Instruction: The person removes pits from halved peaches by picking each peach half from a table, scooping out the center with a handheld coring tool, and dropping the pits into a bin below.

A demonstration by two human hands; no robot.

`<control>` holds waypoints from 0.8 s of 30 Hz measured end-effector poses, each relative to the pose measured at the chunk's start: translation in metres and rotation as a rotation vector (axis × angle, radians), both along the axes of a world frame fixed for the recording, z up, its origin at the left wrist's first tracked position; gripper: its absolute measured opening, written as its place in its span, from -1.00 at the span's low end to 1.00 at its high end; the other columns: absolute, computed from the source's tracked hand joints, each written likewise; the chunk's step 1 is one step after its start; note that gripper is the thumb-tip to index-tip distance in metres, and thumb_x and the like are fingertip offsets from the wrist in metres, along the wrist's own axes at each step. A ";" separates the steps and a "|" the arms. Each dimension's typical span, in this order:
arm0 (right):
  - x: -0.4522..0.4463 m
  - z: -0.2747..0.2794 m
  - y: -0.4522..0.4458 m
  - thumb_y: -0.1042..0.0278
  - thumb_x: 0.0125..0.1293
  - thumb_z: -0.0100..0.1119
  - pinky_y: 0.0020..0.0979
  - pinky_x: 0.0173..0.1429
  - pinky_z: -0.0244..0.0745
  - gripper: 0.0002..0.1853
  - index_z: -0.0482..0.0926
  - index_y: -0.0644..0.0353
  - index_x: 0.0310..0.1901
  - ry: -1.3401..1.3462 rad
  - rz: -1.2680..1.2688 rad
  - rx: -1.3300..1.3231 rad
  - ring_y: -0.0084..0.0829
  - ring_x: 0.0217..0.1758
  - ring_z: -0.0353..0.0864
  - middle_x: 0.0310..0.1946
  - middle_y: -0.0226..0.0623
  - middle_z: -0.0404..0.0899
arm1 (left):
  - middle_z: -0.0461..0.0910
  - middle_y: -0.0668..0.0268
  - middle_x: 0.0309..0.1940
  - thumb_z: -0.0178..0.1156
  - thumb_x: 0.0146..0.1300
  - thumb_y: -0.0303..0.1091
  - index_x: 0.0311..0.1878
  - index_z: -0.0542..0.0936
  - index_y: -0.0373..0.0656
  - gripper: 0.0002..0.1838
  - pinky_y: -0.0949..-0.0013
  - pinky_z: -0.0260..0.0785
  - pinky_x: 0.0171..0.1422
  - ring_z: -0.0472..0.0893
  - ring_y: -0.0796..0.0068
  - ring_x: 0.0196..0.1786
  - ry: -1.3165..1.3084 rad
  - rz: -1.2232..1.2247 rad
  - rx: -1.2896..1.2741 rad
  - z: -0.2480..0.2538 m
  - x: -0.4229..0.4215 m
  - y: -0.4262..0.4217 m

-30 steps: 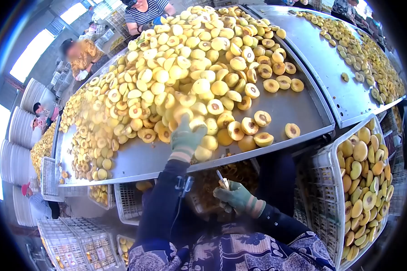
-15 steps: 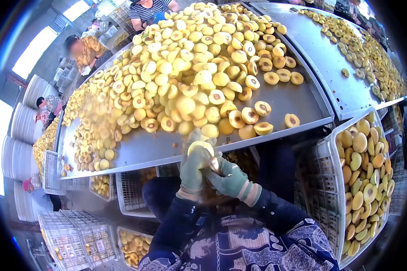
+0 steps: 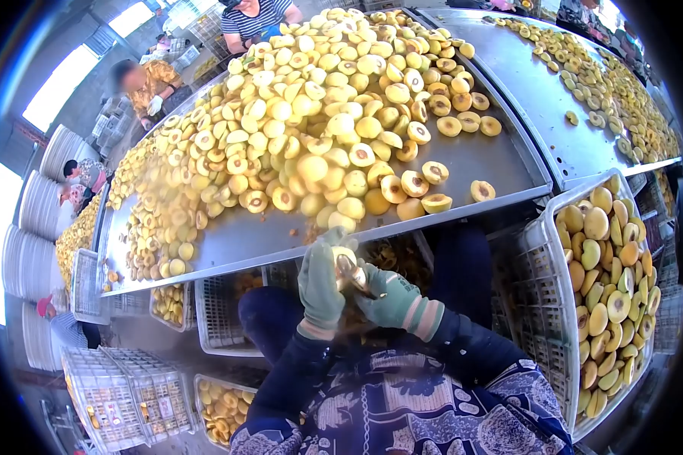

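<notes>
My left hand [image 3: 322,288], in a green work glove, is wrapped around a yellow peach half [image 3: 341,254] just off the near edge of the metal table. In a matching glove with a pale striped cuff, my right hand [image 3: 393,297] grips a small metal pitting tool [image 3: 354,274]. Its tip meets the peach half at the dark middle; the handle is mostly hidden in the fingers. Beyond my hands lies a big heap of peach halves [image 3: 303,129], many cut side up with reddish-brown centres.
A plastic crate [image 3: 542,303] full of peach halves stands at my right. Other crates [image 3: 224,322] sit under the table edge [image 3: 281,274] and at lower left. A second metal table [image 3: 524,83] adjoins at right. Several people work around the tables; one wears a striped shirt [image 3: 254,23].
Both hands have drawn slightly down, away from the table edge. The peach half has turned in my left hand, and the tool now lies against its dark middle.
</notes>
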State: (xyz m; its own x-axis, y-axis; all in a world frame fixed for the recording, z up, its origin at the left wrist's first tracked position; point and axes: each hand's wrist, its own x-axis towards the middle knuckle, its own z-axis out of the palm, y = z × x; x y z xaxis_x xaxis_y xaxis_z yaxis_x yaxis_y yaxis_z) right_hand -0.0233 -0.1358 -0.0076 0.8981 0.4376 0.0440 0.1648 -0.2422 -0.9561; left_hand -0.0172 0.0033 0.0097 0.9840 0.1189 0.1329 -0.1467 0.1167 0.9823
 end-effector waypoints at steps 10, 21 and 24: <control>-0.001 -0.012 -0.019 0.13 0.25 0.27 -0.27 -0.11 0.53 -0.58 0.50 0.12 0.08 0.246 0.271 -0.141 -0.18 -0.21 0.66 -0.21 -0.16 0.66 | 0.63 0.16 -0.06 0.03 0.44 -0.20 0.00 0.59 -0.41 -0.60 0.36 0.54 -0.05 0.65 0.38 -0.16 0.485 -0.290 -0.126 0.010 0.001 0.015; 0.001 0.024 -0.023 0.17 0.27 0.28 -0.66 -0.63 0.26 -0.68 0.53 0.13 -0.03 1.208 0.443 0.298 -0.71 -0.66 0.38 -0.50 -0.52 0.51 | 0.61 0.15 -0.02 0.10 0.41 -0.06 0.09 0.54 -0.36 -0.52 0.30 0.61 -0.20 0.67 0.27 -0.14 0.454 -0.061 -0.241 -0.022 -0.008 0.011; -0.005 0.015 -0.016 0.19 0.37 0.15 -0.69 -0.71 0.15 -0.72 0.53 0.27 -0.10 1.350 0.480 0.649 -0.77 -0.74 0.26 -0.58 -0.56 0.44 | 0.58 0.20 0.01 0.06 0.42 -0.01 0.11 0.53 -0.28 -0.51 0.36 0.60 -0.22 0.65 0.33 -0.13 0.413 -0.015 -0.266 -0.016 -0.008 0.004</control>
